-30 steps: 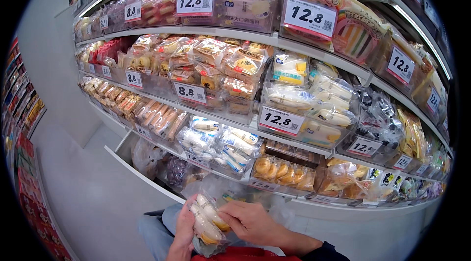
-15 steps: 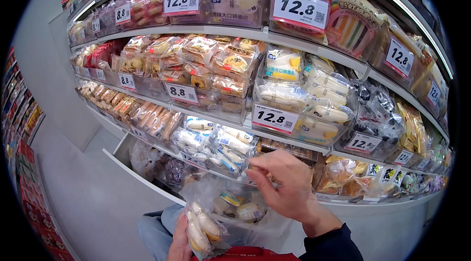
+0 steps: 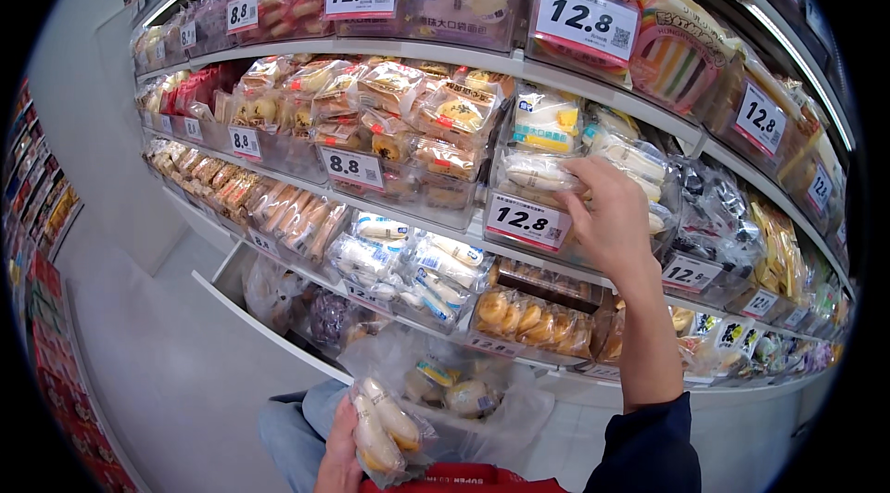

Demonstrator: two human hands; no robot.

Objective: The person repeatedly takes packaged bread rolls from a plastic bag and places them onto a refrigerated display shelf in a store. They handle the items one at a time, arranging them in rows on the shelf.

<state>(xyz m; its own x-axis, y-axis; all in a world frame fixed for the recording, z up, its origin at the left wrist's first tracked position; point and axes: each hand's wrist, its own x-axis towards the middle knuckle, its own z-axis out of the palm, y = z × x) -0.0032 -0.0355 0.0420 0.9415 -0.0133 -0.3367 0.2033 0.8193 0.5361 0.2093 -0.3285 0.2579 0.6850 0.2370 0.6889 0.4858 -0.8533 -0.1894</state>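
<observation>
My left hand [image 3: 341, 442], low in the view, is closed around a clear packet of pale bread rolls [image 3: 382, 423]. My right hand [image 3: 612, 210] reaches up to the middle shelf, at the front of a clear bin [image 3: 593, 257] of white-wrapped bread. Its fingers are bent over the front edge beside a white bread packet [image 3: 538, 171], with the thumb held apart below them. Whether the fingertips touch that packet cannot be made out. Behind the held packet, a clear plastic bag [image 3: 371, 359] lies by an open drawer with more wrapped bread [image 3: 471, 398].
Shelves of packaged bread curve around me. An open white drawer [image 3: 269, 331] juts out at lower left. Small packaged cakes [image 3: 454, 113] fill the bin left of my right hand, and dark-wrapped packets [image 3: 714, 206] the one to its right. Price cards [image 3: 528, 222] front the bins.
My right hand has risen from in front of the lower shelf to the white bread bin on the middle shelf. The left hand keeps its packet in nearly the same place.
</observation>
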